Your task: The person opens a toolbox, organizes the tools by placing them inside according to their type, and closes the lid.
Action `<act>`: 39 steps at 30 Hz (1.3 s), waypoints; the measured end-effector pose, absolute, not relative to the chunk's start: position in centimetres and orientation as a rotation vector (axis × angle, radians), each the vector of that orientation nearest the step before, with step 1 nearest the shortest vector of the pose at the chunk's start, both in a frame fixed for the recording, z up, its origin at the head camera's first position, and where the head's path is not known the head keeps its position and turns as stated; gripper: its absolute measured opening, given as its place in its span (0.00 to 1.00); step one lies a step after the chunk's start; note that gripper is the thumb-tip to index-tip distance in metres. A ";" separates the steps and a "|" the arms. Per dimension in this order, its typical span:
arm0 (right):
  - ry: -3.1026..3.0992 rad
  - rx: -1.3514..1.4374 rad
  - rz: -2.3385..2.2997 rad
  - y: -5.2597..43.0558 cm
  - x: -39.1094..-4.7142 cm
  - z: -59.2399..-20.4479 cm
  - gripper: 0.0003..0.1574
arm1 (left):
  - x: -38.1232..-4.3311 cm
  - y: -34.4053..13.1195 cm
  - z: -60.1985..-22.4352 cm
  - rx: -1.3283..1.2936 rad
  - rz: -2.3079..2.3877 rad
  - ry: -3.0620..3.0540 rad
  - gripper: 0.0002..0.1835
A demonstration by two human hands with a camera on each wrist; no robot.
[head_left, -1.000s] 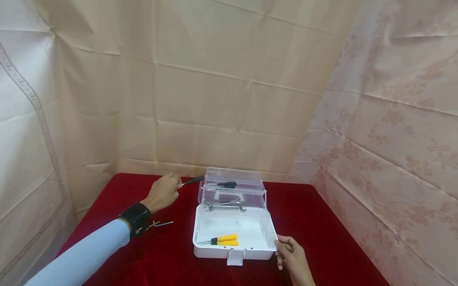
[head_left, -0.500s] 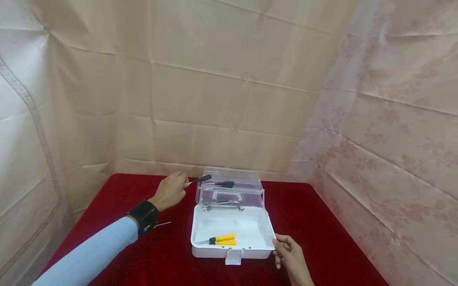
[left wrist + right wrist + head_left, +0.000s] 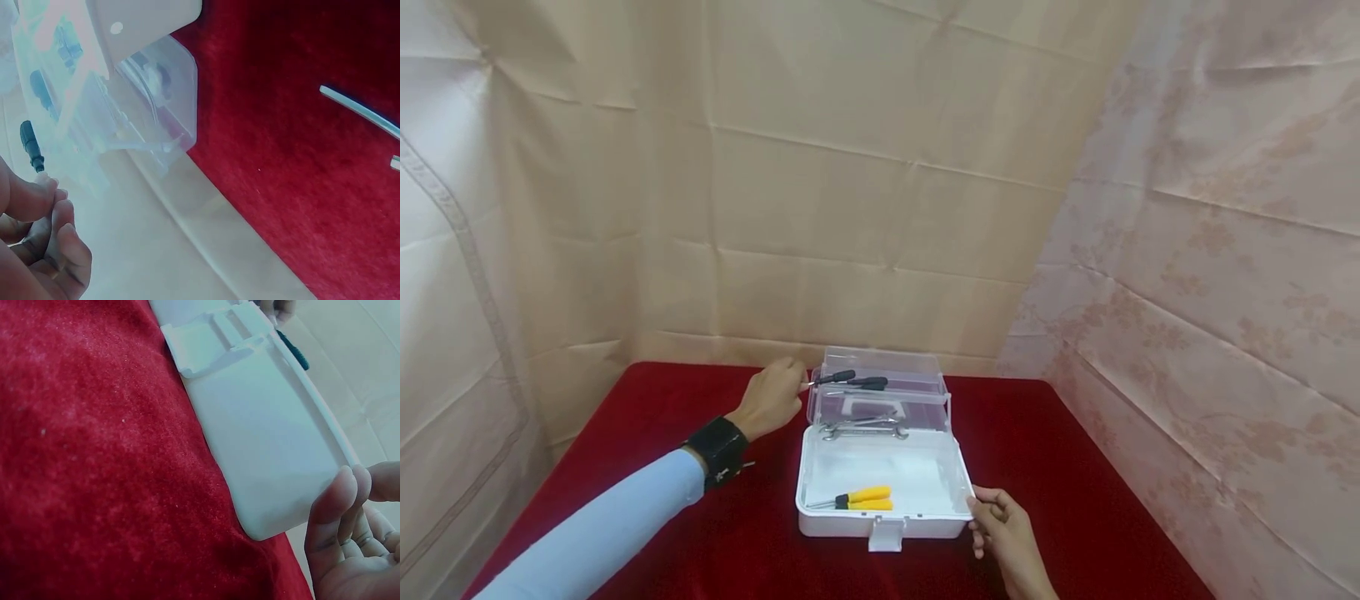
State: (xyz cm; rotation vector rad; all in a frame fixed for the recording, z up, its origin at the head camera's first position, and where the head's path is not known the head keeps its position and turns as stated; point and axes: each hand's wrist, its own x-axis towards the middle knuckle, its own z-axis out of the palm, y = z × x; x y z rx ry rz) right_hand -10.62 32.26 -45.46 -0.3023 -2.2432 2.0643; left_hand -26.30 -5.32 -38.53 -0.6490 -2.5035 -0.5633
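left grip (image 3: 771, 395): clamped, fingertips pinching the metal shaft of a black-handled screwdriver (image 3: 837, 377). handle sticks out to the right of that grip, over the left end of the clear trays (image 3: 883, 360). cannot tell if it touches them.

right grip (image 3: 1006, 527): clamped too, thumb and fingers pinching the rim of the white box (image 3: 835, 527) at its near right corner. box sits on the red-covered worktop (image 3: 1037, 433), left of the right grip, nearer the person than the left grip, lid open to the back.

right of the left grip, in the clear trays: more black-handled drivers (image 3: 872, 383), just beyond the held one's handle. nearer the person, at the back edge of the box: metal wrenches (image 3: 868, 432), any stamping too small to read.

between the grips, inside the box along its front wall: two yellow-handled screwdrivers (image 3: 868, 493), shafts pointing left. front latch (image 3: 886, 535) hangs down, left of the right grip.

black wrist band (image 3: 718, 447) behind the left grip carries a pale mark, not legible. slim metal piece (image 3: 359, 111) lies on the red cover near that band.
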 end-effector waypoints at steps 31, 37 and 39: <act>-2.204 -0.274 2.118 31.7 -10.3 -45.4 0.30 | -26.7 0.0 -38.2 -0.778 -0.561 -2.452 0.06; -2.211 -0.267 2.126 31.3 -10.4 -45.4 0.30 | -26.5 0.4 -38.1 -0.790 -0.626 -2.455 0.08; -2.211 -0.263 2.130 31.3 -10.5 -45.5 0.30 | -26.4 0.4 -38.1 -0.784 -0.638 -2.467 0.09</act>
